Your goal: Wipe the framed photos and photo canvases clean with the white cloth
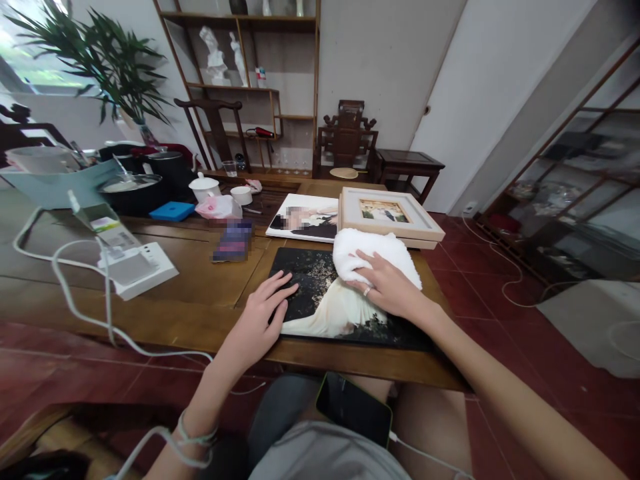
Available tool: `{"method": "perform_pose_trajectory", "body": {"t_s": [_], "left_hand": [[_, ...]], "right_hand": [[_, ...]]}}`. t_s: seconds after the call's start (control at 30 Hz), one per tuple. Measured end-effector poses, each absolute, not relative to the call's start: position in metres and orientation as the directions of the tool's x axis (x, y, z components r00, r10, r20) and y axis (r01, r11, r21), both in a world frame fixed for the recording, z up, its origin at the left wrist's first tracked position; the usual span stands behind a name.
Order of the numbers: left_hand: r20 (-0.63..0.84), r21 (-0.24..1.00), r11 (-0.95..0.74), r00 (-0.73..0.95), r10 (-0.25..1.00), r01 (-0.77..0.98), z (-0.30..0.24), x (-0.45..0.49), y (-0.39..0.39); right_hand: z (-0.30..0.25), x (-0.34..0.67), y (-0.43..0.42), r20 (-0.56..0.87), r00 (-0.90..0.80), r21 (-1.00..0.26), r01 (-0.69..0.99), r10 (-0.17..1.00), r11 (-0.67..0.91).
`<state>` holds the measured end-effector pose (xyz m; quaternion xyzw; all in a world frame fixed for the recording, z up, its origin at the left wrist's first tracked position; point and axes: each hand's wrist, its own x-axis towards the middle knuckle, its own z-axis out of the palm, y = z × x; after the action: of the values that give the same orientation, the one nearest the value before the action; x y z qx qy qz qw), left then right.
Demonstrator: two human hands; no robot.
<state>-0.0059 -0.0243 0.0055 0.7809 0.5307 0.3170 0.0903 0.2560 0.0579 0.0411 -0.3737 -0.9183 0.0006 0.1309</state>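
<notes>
A dark photo panel [305, 303] printed with a pale dress lies flat near the table's front edge. On its left side rests my left hand [265, 310], fingers stretched out and holding nothing. My right hand [383, 283], with a ring on one finger, grips a folded white towel [373, 247] over the panel's upper right part. The towel hides that part of the panel. Just behind it, a wooden picture frame [430, 230] with a small photo sits stacked on something of similar size. Another photo print [290, 227] lies to the left of that frame.
On the wooden table [200, 287] are a phone-like dark item [233, 241], a white box [145, 270] with cables, a blue box [171, 211], a lidded cup [203, 187] and a black pan [131, 190]. A phone [355, 407] with a cable lies on my lap.
</notes>
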Motion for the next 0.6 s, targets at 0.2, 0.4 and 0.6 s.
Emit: {"method": "perform_pose_trajectory", "body": {"t_s": [0.2,0.4,0.6], "left_hand": [[0.394,0.476,-0.416,0.235,0.889,0.775,0.006,-0.005,-0.025],[0.395,0.472,-0.42,0.239,0.887,0.775,0.006,-0.006,-0.024],[0.39,0.472,-0.417,0.24,0.889,0.777,0.007,-0.005,-0.024]], "right_hand": [[0.047,0.238,-0.001,0.151,-0.727,-0.108,0.662,0.67,0.742],[0.052,0.224,-0.055,0.043,-0.823,-0.177,0.551,0.566,0.815],[0.057,0.224,-0.037,0.068,-0.814,-0.218,0.552,0.577,0.805]]}}
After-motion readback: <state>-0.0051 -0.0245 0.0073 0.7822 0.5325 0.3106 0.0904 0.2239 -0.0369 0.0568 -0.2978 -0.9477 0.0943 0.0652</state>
